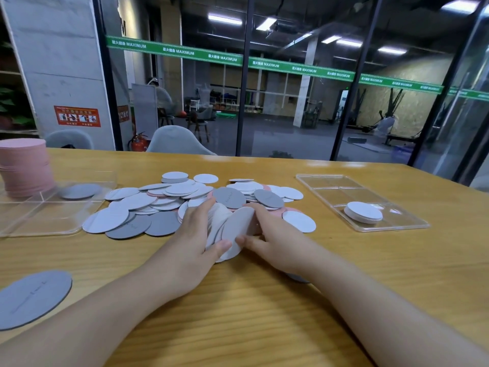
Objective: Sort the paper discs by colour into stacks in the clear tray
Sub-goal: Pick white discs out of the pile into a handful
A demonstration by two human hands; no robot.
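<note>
I am gathering: my left hand (197, 235) and right hand (267, 234) press in from either side on a bunch of white discs (230, 229), standing them on edge at the near side of the loose pile (185, 200). Both grips are curled round that bunch, thumbs near me, fingers on the far side. The bunch looks uneven, so my next move likely calls for squaring the edges, then lifting it clear of the pile without dragging grey or pink discs along, and carrying it right.

The clear tray (330, 181) on the right of the surface (264, 313) holds a short stack of white discs (363, 211) in its near compartment; the far compartments look unfilled. A second clear tray (39, 221) on the left holds a tall pink stack (25, 168) at its far corner and a single grey disc (79, 191) beside it. One more grey disc (34, 298) lies alone at the near left. The pile itself mixes white, grey and pink.
</note>
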